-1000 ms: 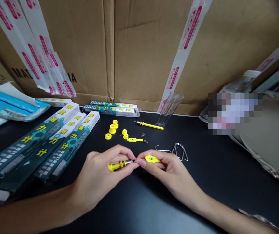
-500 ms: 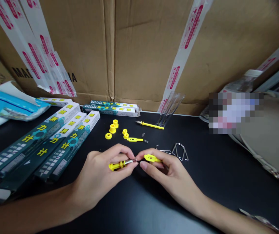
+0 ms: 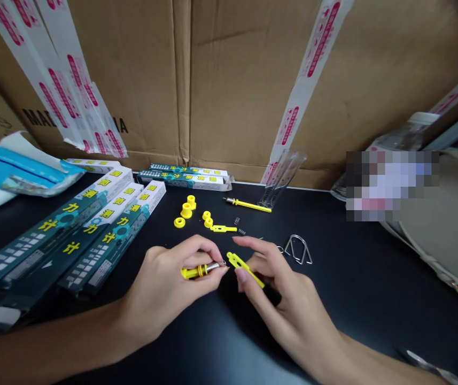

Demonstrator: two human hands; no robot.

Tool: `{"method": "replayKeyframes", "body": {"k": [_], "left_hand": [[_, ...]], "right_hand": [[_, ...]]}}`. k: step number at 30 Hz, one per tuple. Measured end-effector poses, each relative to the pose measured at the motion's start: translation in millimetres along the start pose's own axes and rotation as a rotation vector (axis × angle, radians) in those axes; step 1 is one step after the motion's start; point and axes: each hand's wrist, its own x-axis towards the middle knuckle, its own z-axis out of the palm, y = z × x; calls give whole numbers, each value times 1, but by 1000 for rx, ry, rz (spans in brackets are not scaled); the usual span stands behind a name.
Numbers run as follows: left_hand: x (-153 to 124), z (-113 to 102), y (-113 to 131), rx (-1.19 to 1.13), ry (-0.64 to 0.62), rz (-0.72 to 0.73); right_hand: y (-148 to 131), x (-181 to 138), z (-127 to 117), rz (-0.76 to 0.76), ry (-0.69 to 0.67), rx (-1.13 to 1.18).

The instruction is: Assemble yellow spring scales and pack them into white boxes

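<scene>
My left hand (image 3: pixel 172 283) is closed around a yellow plastic rod with a metal spring end (image 3: pixel 200 270); a small wire loop shows at its tip. Facing it, my right hand (image 3: pixel 272 283) pinches a flat yellow slotted piece (image 3: pixel 245 269) between thumb and fingers, with the index finger raised. A small gap separates the two parts. Behind the hands lie several yellow caps and rings (image 3: pixel 186 210), a second slotted piece (image 3: pixel 224 229), and small springs (image 3: pixel 241 231). A similar yellow rod (image 3: pixel 248 205) rests further back. Bent wire hooks (image 3: pixel 299 249) lie beyond my right hand.
Long printed boxes (image 3: pixel 108 235) lie at the left, with more boxes (image 3: pixel 184 179) at the back. Clear tubes (image 3: pixel 280 179) lean against a large cardboard box (image 3: pixel 229 96). A bottle (image 3: pixel 407 136) and a beige bag (image 3: pixel 445 230) stand at the right; a blue packet (image 3: pixel 20 168) sits at the left.
My right hand has drawn back slightly from the rod's tip and its index finger has lifted. The slotted piece has turned, now slanting down to the right. My left hand stays nearly still.
</scene>
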Motion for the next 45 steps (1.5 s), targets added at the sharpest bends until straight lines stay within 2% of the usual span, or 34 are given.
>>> {"method": "replayKeyframes", "body": {"k": [8, 12, 22, 30, 45], "left_hand": [[-1, 1, -3, -83, 16, -26], [-1, 1, -2, -84, 46, -25], [0, 0, 0, -51, 31, 38], [-1, 0, -1, -81, 39, 22], [-2, 1, -2, -61, 56, 47]], "right_hand": [[-8, -2, 0, -99, 84, 52], [-8, -1, 1, -93, 68, 59], [-7, -1, 0, -58, 71, 100], [-8, -1, 0, -84, 73, 89], [-7, -1, 0, -27, 64, 131]]}}
